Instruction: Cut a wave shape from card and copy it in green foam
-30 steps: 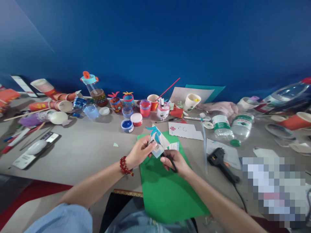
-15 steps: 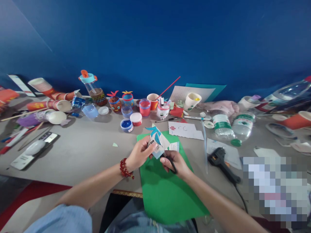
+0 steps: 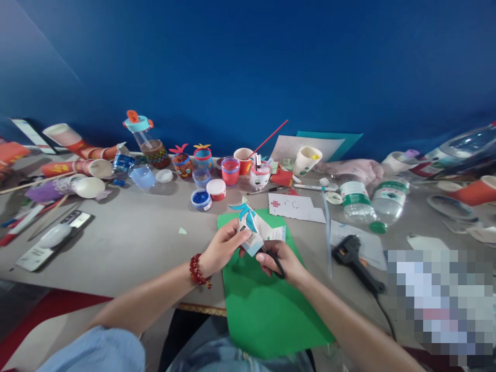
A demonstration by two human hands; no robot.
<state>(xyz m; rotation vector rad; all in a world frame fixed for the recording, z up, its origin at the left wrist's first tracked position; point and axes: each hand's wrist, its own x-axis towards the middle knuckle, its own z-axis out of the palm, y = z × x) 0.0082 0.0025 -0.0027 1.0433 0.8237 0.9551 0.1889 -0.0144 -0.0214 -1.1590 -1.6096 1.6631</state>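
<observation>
Blue-patterned paper [image 3: 254, 243], tilted, black-handled scissors [image 3: 280, 269]

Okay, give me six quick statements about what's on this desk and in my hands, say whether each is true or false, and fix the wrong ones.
1. The left hand holds a blue-patterned paper. True.
2. The beaded bracelet is worn on the right arm. False: it is on the left arm.
3. The right hand holds black-handled scissors. True.
4. The glue gun lies left of the green sheet. False: it lies to the right.
5. The jar of blue paint is covered by a lid. False: it is open, with the paint showing.
6. The turquoise-lidded bottle has brown contents. True.
</observation>
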